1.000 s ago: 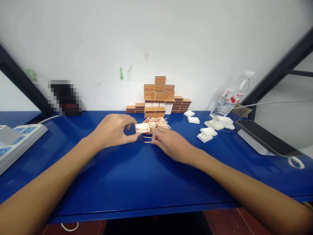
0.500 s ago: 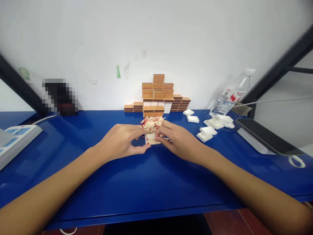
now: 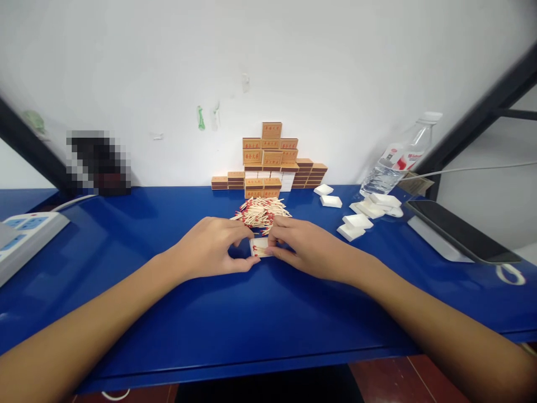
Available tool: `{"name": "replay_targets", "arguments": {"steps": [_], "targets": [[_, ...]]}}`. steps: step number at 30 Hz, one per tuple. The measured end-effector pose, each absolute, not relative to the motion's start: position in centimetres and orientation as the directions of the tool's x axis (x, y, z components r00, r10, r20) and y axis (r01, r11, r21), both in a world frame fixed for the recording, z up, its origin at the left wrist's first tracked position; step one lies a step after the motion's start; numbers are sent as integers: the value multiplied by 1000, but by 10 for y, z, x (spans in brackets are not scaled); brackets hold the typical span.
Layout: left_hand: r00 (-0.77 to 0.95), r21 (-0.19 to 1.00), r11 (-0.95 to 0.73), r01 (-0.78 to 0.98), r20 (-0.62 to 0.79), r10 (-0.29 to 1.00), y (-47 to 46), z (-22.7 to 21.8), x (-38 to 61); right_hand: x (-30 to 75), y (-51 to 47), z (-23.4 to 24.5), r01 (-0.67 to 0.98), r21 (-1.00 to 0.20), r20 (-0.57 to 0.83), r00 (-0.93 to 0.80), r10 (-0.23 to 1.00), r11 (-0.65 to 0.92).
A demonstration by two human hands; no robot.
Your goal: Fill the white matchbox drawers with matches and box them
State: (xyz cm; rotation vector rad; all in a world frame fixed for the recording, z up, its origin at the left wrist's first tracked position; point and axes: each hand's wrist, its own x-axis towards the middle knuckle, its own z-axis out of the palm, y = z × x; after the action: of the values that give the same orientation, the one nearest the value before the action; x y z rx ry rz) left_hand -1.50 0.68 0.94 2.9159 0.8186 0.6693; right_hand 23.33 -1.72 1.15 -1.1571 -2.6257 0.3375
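Note:
A small white matchbox tray (image 3: pixel 260 243) sits on the blue table between my hands, with a few red-headed matches (image 3: pixel 257 251) lying in it. My left hand (image 3: pixel 216 246) curves around the tray's left end, fingers at the far side and thumb at the near side. My right hand (image 3: pixel 304 246) is closed over the right end, thumb and fingertips pinched at the sticks of the matches; its fingers hide that end. Just beyond lies a loose match pile (image 3: pixel 262 212), heads pointing various ways.
Orange matchboxes (image 3: pixel 272 158) stand stacked against the wall. White empty trays (image 3: pixel 356 221) lie to the right, near a water bottle (image 3: pixel 392 162) and a phone (image 3: pixel 461 232) on a white stand. A power strip (image 3: pixel 31 235) is at the left.
The tray and both hands have come a little toward me, away from the match pile. More of the pile shows now. The view has tilted slightly.

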Motion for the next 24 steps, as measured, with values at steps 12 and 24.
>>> {"name": "replay_targets", "arguments": {"steps": [12, 24], "targets": [[800, 54, -895, 443, 426, 422, 2, 6, -13, 226, -19, 6, 596, -411, 253, -653, 714, 690], [795, 75, -889, 452, 418, 440, 3, 4, -13, 227, -19, 6, 578, -447, 306, -619, 723, 683]]}}
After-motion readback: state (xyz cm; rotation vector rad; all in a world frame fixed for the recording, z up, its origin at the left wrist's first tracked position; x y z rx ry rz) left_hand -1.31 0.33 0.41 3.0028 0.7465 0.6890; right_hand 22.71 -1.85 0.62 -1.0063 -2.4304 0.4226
